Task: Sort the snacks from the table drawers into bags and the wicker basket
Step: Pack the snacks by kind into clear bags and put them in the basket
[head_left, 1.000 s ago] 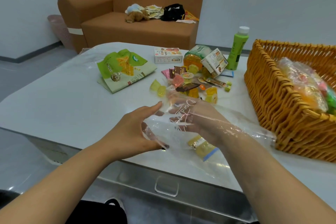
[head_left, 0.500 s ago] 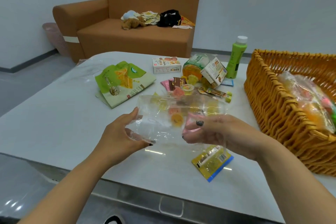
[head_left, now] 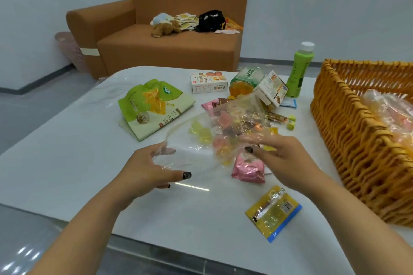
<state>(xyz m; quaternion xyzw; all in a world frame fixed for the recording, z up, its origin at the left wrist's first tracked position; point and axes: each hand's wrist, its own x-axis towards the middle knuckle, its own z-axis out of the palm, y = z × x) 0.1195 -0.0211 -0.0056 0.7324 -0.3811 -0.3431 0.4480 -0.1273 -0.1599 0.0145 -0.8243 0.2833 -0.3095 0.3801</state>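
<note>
A glossy white bench with a rounded far end fills the foreground of a pale-walled room with grey flooring. Behind it stands an orange-brown fabric sofa carrying a brown plush toy, some paper packets and a black bag; a pink perforated bin sits beside the sofa's arm.

On the bench lie a green-and-white printed snack pouch, a small white biscuit box, a round green-lidded tub with orange contents, a tilted white carton and an upright green bottle with a white cap. A loose scatter of small wrapped sweets lies between these and the hands. A woven orange wicker basket stands at the right, with a filled clear bag inside it.

The clear, crinkled plastic bag is held just above the bench, in front of the sweets, which show through it. The left hand pinches its near left edge between thumb and fingers. The right hand grips its right side with curled fingers. A pink foil packet lies just below the bag near the right hand, and a yellow packet with a blue edge lies nearer the bench's front edge.
</note>
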